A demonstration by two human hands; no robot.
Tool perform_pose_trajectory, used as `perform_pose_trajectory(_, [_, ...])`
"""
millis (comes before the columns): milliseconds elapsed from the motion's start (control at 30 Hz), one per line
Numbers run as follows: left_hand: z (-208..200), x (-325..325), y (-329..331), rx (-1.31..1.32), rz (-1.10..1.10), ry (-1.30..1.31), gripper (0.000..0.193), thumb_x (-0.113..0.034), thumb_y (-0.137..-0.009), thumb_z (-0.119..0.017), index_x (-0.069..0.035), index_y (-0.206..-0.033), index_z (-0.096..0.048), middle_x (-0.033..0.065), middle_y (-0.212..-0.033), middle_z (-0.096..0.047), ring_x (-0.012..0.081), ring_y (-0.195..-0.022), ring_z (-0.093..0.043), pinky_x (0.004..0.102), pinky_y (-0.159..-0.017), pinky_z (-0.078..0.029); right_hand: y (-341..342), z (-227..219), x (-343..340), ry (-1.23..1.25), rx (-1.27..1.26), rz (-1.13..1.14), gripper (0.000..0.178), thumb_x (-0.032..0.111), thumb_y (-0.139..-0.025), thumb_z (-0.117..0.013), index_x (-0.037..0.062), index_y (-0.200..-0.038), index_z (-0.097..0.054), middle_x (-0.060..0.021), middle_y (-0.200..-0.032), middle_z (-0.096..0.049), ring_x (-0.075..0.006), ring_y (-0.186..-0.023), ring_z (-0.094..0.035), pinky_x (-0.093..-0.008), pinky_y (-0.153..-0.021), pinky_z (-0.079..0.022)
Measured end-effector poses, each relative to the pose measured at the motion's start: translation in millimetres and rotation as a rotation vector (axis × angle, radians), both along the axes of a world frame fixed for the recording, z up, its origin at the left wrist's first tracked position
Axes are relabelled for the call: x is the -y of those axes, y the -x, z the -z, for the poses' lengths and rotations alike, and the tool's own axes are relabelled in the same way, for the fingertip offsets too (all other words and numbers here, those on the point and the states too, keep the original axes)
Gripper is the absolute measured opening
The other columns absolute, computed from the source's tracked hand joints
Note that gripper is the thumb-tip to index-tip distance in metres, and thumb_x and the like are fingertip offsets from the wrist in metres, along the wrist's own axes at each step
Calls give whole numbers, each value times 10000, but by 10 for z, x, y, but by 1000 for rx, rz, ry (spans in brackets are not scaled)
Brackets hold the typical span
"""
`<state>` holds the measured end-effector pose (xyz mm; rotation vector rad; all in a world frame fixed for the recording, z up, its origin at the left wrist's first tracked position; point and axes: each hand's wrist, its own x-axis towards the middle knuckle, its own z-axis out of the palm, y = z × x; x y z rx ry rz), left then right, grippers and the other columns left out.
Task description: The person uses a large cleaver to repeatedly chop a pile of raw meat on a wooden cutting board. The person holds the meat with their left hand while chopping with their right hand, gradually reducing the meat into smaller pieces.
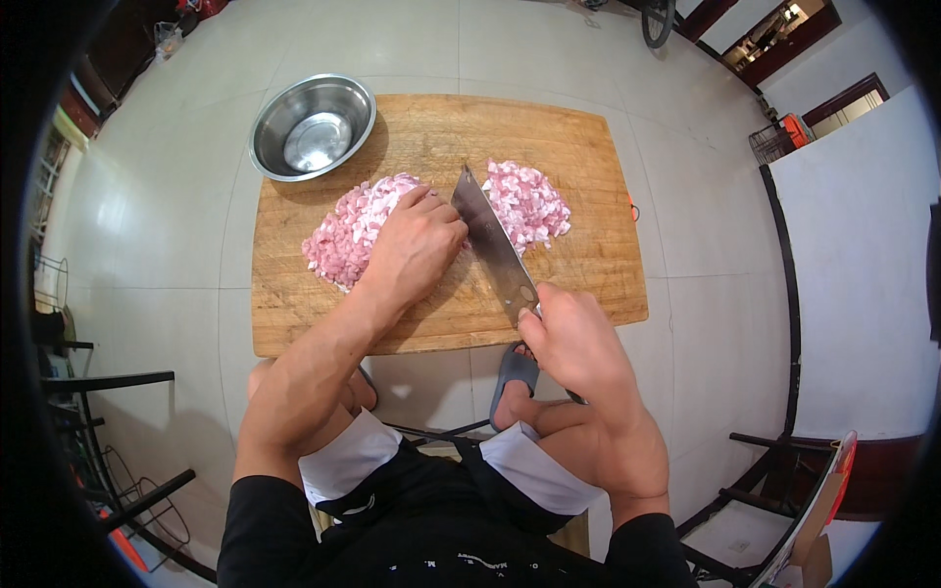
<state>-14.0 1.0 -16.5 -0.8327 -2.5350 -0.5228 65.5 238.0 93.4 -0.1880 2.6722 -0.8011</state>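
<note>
Diced pink-and-white meat lies in two piles on a wooden cutting board [412,328]. The left pile [345,233] is partly covered by my left hand [421,238], whose fingers are curled at its right edge beside the blade. What those fingers hold, if anything, is hidden. My right hand [573,333] grips the handle of a broad kitchen cleaver [495,245]. Its blade slants up and left across the board, between my left fingers and the right pile [527,204]. A few bits of meat lie near the blade.
A bare steel bowl [316,129] sits over the board's far left corner. Below the board's near edge are my slippered feet [515,377]. Black metal frames [118,382] stand at the left, and a chair-like frame [755,510] at the lower right. Pale tiles [706,225] surround the board.
</note>
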Motion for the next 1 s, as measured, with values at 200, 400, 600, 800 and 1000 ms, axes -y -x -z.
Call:
perform_pose_trajectory(200, [42, -7, 64, 17, 66, -43, 54, -119, -845, -729, -86, -803, -723, 96, -905, -719, 304, -1013, -703, 449, -1073, -527, 90, -12, 64, -39, 60, -62, 270, 152, -1017, -621, -108, -970, -671, -379, -930, -712, -577, -914, -704, -637, -825, -555])
perform_pose_trajectory(400, [67, 34, 80, 81, 97, -64, 87, -106, -819, -780, -56, -825, -709, 117, -911, -710, 344, -1015, -692, 464, -1008, -539, 428, 38, 403, -122, 96, -83, 274, 159, -1006, -688, -103, -942, -738, -366, -977, -747, -552, -985, -743, -603, -866, -598])
perform_pose_trajectory(600, [59, 58, 36, 103, 143, -24, 91, -141, -851, -793, -83, -865, -724, 84, -953, -713, 304, -1064, -700, 483, -1117, -517, 669, 300, 494, -37, -81, -1, 278, 140, -979, -698, -134, -942, -723, -383, -936, -740, -521, -912, -779, -583, -836, -626])
perform_pose_trajectory(800, [-34, 5, -40, 108, 114, 74, 84, -148, -881, -801, -102, -931, -751, 65, -1003, -711, 282, -1108, -698, 503, -1175, -479, 840, 529, 72, 368, 247, 149, 230, 97, -946, -590, -118, -895, -654, -207, -711, -698, -273, -532, -721, -454, -529, -585])
perform_pose_trajectory(1000, [-58, -7, 20, 70, 48, -37, 104, -170, -907, -801, -80, -888, -752, 85, -1007, -704, 309, -1089, -684, 512, -1184, -466, 644, 345, -473, 411, 430, 147, 138, 113, -1001, -588, 3, -931, -634, -37, -727, -643, -131, -528, -636, -320, -498, -523])
